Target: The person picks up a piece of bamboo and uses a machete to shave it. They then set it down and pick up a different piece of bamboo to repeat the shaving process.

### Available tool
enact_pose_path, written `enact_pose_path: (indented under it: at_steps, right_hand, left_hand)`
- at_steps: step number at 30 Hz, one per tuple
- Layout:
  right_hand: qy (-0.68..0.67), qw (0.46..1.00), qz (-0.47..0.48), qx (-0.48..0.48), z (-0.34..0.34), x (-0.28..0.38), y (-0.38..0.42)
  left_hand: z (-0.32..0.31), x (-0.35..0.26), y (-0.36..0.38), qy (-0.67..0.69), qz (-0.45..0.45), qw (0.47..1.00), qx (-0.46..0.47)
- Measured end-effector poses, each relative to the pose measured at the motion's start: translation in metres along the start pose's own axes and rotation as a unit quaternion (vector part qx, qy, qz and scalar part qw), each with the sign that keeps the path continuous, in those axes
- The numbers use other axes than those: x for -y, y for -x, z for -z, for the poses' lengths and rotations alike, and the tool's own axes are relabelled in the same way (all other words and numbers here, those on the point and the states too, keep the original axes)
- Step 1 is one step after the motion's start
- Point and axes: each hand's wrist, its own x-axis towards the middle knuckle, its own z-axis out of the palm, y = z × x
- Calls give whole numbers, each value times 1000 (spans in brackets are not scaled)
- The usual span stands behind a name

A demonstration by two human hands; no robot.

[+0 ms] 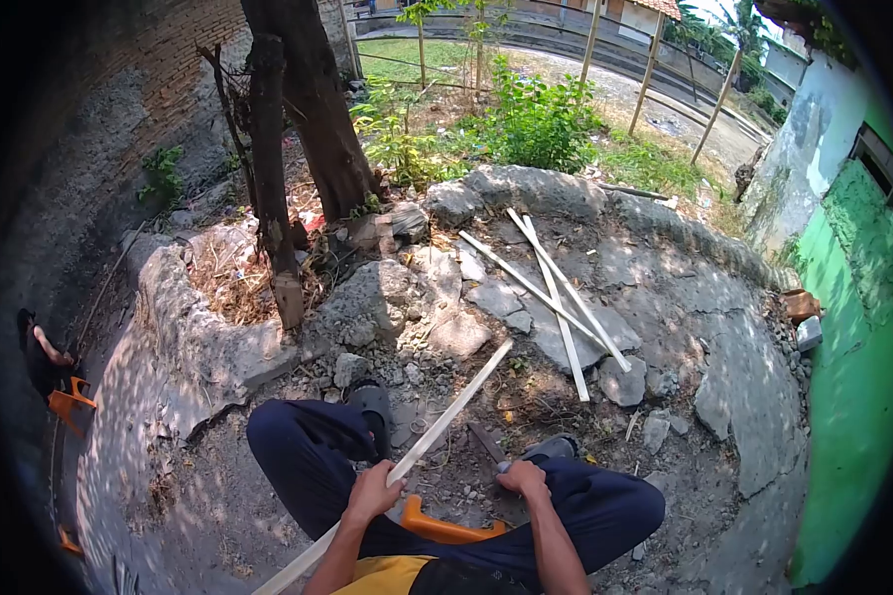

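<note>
My left hand (374, 493) is closed around a long, pale wooden strip (451, 412), which runs slantwise from my lower left up past my knees. My right hand (524, 480) rests by my right knee, wrapped around the handle of a knife (486, 442). Its broad dark blade points forward and left, low over the rubble and apart from the strip. Ahead on the broken concrete, several similar wooden strips (556, 295) lie crossed over one another. Part of an orange plastic seat (446, 526) shows between my legs.
A tree trunk (318, 119) and a cut stump (271, 178) rise ahead left. Broken concrete slabs (744, 397) and loose stones surround my feet. A green wall (843, 377) stands at right, a brick wall (119, 109) at left. Another person (48, 347) is at the left edge near an orange chair (71, 405).
</note>
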Motion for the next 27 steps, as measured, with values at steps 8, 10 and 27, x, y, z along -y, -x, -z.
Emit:
enact_pose_path:
  at_steps: [8, 10, 27]
  right_hand:
    - [-16, 1000, 5, -2, -3, -1, -4]
    - [-23, 1000, 2, -4, -2, 0, -2]
    - [-73, 996, -37, -33, -12, -9, -6]
  left_hand:
    - [35, -45, -26, 463, 108, 857, 200]
    - [26, -47, -47, 504, 121, 827, 220]
    - [-37, -23, -81, 640, 140, 671, 347]
